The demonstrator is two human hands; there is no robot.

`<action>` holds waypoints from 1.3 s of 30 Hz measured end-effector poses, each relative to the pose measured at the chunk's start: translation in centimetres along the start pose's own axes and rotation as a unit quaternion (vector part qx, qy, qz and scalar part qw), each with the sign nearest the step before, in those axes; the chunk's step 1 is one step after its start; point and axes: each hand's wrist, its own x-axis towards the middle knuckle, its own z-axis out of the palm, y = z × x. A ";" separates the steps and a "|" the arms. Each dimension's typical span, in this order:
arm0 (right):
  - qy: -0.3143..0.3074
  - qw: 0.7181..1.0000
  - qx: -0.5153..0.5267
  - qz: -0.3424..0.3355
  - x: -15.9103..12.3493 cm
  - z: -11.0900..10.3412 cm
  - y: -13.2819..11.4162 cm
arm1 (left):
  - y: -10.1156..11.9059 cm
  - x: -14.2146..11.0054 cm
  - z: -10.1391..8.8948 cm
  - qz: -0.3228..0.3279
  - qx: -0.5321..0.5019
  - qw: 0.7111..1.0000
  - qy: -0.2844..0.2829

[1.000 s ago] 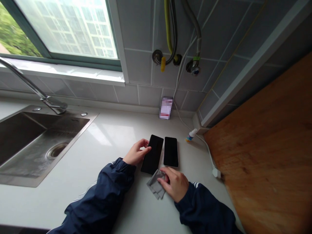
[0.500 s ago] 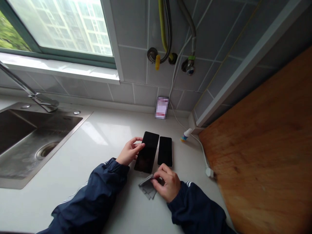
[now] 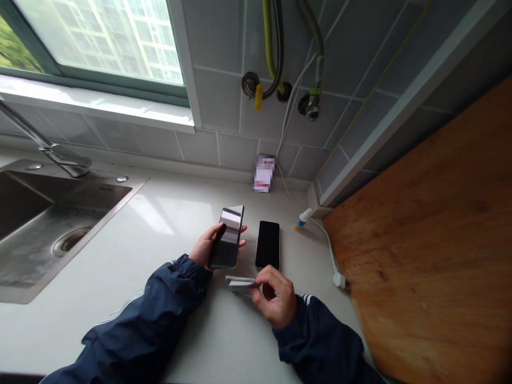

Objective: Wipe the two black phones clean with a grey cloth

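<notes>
The tilted phone hides most of the left hand; 2 fingertips show past its right edge. Curled fingers of the right hand cover the gripped end of the gray cloth. Pixelation masks the upright object by the wall. Print on the bottle is too small to read. The left edge cuts off the sink, the bottom edge 2 sleeves.
</notes>
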 end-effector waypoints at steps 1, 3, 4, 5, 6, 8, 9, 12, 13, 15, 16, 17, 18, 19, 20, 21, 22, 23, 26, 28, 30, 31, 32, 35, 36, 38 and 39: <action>0.001 1.000 0.002 0.002 0.0 0.0 0.0 | -0.1 0.0 0.0 0.001 -0.037 0.999 -0.020; 0.003 1.000 0.006 0.005 0.0 -0.1 -0.1 | -0.2 0.0 -0.1 0.001 -0.095 0.994 -0.059; 0.002 1.000 0.008 0.007 0.0 -0.1 0.0 | -0.2 0.0 -0.2 0.001 -0.106 0.992 -0.072; 0.002 1.000 0.010 0.008 0.1 -0.1 0.0 | -0.3 0.0 -0.3 -0.001 -0.108 0.991 -0.083; 0.001 1.000 0.013 0.009 0.1 -0.1 0.0 | -0.5 0.0 -0.3 -0.006 -0.103 0.991 -0.091; 0.000 1.000 0.020 0.011 0.1 0.0 -0.1 | -0.7 0.0 -0.4 -0.009 -0.092 0.991 -0.100; 0.002 1.000 0.025 0.011 0.1 0.1 -0.2 | -0.9 0.1 -0.4 -0.007 -0.090 0.991 -0.101; 0.028 0.999 0.043 0.018 0.0 0.0 -0.6 | -1.2 0.1 -0.3 0.010 -0.096 0.991 -0.095; 0.046 0.997 0.050 0.024 0.0 -0.1 -0.7 | -1.3 0.1 -0.2 0.009 -0.103 0.991 -0.090; 0.089 0.993 0.068 0.043 -0.1 -0.4 -0.8 | -1.3 0.0 -0.2 -0.001 -0.118 0.989 -0.084; 0.110 0.989 0.079 0.056 -0.1 -0.7 -0.8 | -1.3 0.0 -0.3 -0.004 -0.123 0.989 -0.084; 0.128 0.985 0.092 0.071 0.0 -0.9 -0.8 | -1.3 0.0 -0.4 -0.005 -0.126 0.988 -0.088; 0.144 0.980 0.108 0.086 0.1 -1.1 -0.6 | -1.3 0.0 -0.5 -0.002 -0.126 0.988 -0.094; 0.156 0.974 0.127 0.104 0.2 -1.4 -0.5 | -1.3 0.1 -0.7 0.003 -0.124 0.987 -0.102; 0.165 0.967 0.148 0.122 0.4 -1.6 -0.3 | -1.4 0.2 -0.9 0.007 -0.122 0.986 -0.111; 0.173 0.960 0.170 0.143 0.7 -1.8 -0.1 | -1.5 0.2 -1.1 0.009 -0.121 0.986 -0.117; 0.181 0.951 0.192 0.163 1.0 -2.1 0.0 | -1.6 0.3 -1.2 0.007 -0.120 0.985 -0.122; 0.188 0.941 0.214 0.182 1.3 -2.4 0.1 | -1.7 0.4 -1.3 0.004 -0.119 0.985 -0.124; 0.197 0.914 0.272 0.229 2.8 -3.4 0.0 | -1.9 0.4 -1.3 0.002 -0.113 0.986 -0.124; 0.199 0.899 0.303 0.247 4.0 -4.1 -0.1 | -1.9 0.3 -1.1 0.005 -0.109 0.986 -0.122; 0.207 0.887 0.325 0.255 5.4 -4.7 0.1 | -1.8 0.2 -0.8 0.003 -0.103 0.987 -0.121; 0.209 0.883 0.332 0.259 6.1 -4.9 0.2 | -1.7 0.1 -0.7 0.000 -0.101 0.987 -0.121; 0.212 0.880 0.336 0.261 6.8 -4.9 0.4 | -1.6 0.0 -0.6 -0.004 -0.097 0.988 -0.122; 0.213 0.880 0.336 0.261 9.0 -4.4 1.3 | -1.3 -0.4 -0.2 -0.018 -0.078 0.988 -0.129; 0.209 0.883 0.332 0.259 9.7 -4.1 1.6 | -1.2 -0.5 -0.1 -0.024 -0.073 0.988 -0.131; 0.197 0.895 0.315 0.248 10.9 -3.3 2.0 | -1.0 -0.7 0.2 -0.033 -0.071 0.988 -0.131; 0.192 0.903 0.302 0.238 11.5 -2.9 2.2 | -1.0 -0.8 0.4 -0.038 -0.073 0.988 -0.129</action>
